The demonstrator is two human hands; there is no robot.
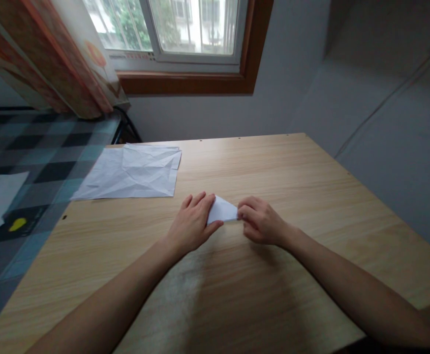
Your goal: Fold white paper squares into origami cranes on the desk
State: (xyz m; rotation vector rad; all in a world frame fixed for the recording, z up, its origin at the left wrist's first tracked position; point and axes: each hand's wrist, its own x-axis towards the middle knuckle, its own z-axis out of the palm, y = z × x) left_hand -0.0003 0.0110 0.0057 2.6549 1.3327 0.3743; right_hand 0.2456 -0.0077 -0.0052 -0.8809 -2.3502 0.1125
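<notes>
A small folded piece of white paper (222, 210) lies near the middle of the wooden table, narrowing to a tip on its right side. My left hand (193, 221) rests flat over the paper's left part, fingers stretched out and thumb apart along its near edge; what is under the palm is hidden. At the right tip, the curled fingers of my right hand (260, 220) are closed in a pinch on the paper.
Creased white sheets (141, 172) lie at the table's (274, 167) far left. To the left, a checkered cloth (52, 147) carries another white paper (1, 201) and a dark item with a yellow spot (17, 224). A curtain (48, 54) and window (196, 29) are beyond.
</notes>
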